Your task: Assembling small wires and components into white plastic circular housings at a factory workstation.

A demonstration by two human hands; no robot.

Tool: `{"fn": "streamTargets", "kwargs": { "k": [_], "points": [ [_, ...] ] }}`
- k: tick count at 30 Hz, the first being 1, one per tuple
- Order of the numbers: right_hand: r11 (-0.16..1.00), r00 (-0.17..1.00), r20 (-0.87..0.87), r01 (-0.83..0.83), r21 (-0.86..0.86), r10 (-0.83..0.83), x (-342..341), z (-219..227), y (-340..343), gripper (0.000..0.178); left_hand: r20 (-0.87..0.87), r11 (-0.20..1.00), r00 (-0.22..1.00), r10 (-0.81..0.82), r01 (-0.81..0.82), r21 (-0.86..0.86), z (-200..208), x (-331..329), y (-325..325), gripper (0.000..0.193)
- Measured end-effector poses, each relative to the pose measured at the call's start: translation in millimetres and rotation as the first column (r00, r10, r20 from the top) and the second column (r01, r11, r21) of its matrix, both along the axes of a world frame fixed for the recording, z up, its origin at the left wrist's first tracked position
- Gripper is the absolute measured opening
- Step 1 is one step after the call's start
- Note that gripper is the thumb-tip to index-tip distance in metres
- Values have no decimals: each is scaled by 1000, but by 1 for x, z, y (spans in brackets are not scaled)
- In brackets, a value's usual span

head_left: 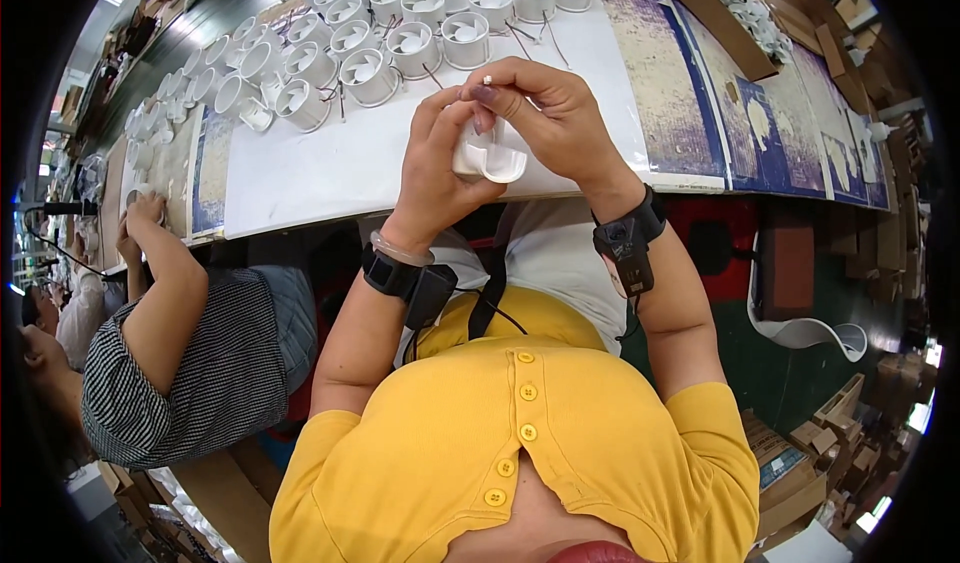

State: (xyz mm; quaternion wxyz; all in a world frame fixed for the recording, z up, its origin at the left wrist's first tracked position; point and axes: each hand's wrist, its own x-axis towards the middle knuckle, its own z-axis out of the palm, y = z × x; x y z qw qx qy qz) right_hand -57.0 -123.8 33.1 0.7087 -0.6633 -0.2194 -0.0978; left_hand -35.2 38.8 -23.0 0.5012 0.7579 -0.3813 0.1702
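- The left hand [437, 168] wraps closed around a small white plastic housing [492, 155], holding it above the near edge of the white work surface [320, 168].
- The right hand [553, 113] pinches its fingertips [487, 93] shut on a tiny pale piece at the housing's top; what that piece is cannot be told.
- Both wrists wear black bands [628, 238].
- To the left, a neighbouring person's arm [165, 293] in a striped top reaches to the same bench.
- Farther back, rows of round white fan casings [400, 13] stand crowded together, thin wires between them.
- Beyond, at the right, a cardboard tray [722, 18] holds more white parts.
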Motion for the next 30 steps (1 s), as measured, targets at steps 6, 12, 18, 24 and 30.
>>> {"fn": "streamTargets", "kwargs": {
  "k": [6, 12, 18, 24, 30],
  "points": [
    [998, 995, -77, 62, 5, -61, 8, 4, 0, 18, 14, 1000, 1000, 1, -1, 24, 2, -6, -11, 81],
    [949, 918, 324, 284, -138, -228, 16, 8, -5, 27, -216, 975, 976, -32, -17, -222, -5, -5, -13, 88],
    [975, 986, 37, 167, -150, -163, 17, -22, -5, 26, -211, 972, 976, -50, 0, -234, -10, -4, -10, 84],
    [973, 994, 106, 51, -223, -28, 19, -29, 0, 20, -287, 981, 958, -25, -31, -190, -12, -7, -9, 82],
    [968, 968, 223, 157, -196, -112, 20, -27, 4, 17, -369, 986, 928, -50, -12, -164, -13, -4, -8, 81]
  ]
}}
